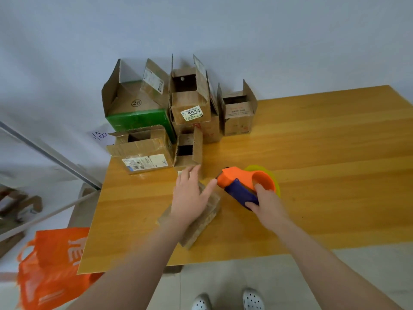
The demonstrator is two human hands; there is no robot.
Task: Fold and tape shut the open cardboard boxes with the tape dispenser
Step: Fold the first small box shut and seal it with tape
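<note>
The cardboard box [199,229] lay near the front edge of the table [312,164], seemingly folded shut, under our left hand [190,195], whose straight fingers pressed flat on its top. Just beside it, our right hand [268,204] gripped the tape dispenser [237,182], its orange nose close to our left thumb. We judged that the cutter could nick that thumb, that the flaps might spring up if we lifted the pressing hand early, and that so light a box could slide under the tape's pull. More open boxes [190,101] stood behind.
</note>
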